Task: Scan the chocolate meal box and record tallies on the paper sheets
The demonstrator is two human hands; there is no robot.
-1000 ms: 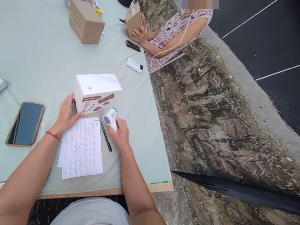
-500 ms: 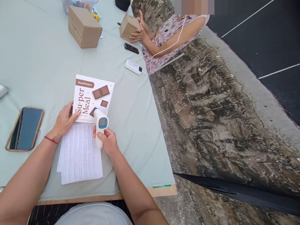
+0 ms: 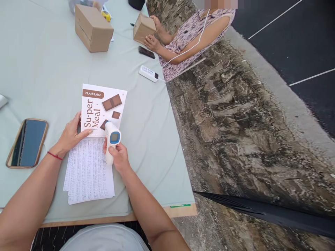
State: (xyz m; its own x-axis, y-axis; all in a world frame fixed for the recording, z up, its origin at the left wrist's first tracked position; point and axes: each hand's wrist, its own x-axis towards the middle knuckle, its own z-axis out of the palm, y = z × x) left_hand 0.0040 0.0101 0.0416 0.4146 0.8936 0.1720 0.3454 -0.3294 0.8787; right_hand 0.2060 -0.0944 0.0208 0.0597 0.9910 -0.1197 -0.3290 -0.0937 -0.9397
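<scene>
A: Start with the left hand (image 3: pixel 71 135). Doing what?

B: Curled closed on the lower left edge of the white box (image 3: pixel 106 111), thumb on the printed front, fingers mostly hidden along the side. Add a red wristband (image 3: pixel 54 155).

A: Got it. And with the right hand (image 3: pixel 120 156)?

B: Wrapped round the handle of a white thermometer (image 3: pixel 109 155), thumb just under the blue-rimmed screen. Can't make out the reading.

A: Touching the box with it?

B: Overlapping the lower right of the front in this view; can't tell about contact.

A: Now place the box.

B: Above the desk (image 3: pixel 151 153), right by the top edge of the printed sheets (image 3: pixel 89 174). Lettered "NutriMotion" and "Su-per Meal". Can't tell if resting flat or tipped.

A: Surroundings, quick.

B: Log a phone (image 3: pixel 28 143) left of the left hand, screen up. Farther off, put a large cardboard box (image 3: pixel 96 33) and, to its right, a smaller cardboard box (image 3: pixel 143 30) between a co-worker's hands (image 3: pixel 153 43). Nearer, a white device (image 3: pixel 148 73) with a cable.

A: Done. Saving.
</scene>
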